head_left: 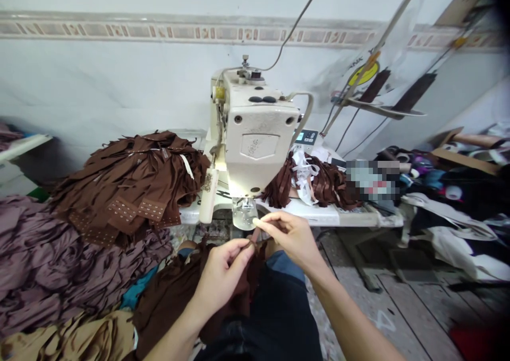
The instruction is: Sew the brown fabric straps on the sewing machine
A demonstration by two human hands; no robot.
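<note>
A white sewing machine stands in front of me, with its lit needle area and clear guard just beyond my hands. My left hand is closed in a pinch on the edge of a brown garment that lies over my lap. Beside the guard, my right hand has thumb and forefinger pressed together; what sits between these fingertips is too small to make out. A short narrow brown strip shows between the two hands.
A large heap of brown garments lies left of the machine. Mauve fabric and tan fabric are piled lower left. Brown straps with white ribbon lie right of the machine, below a thread stand with brown cones.
</note>
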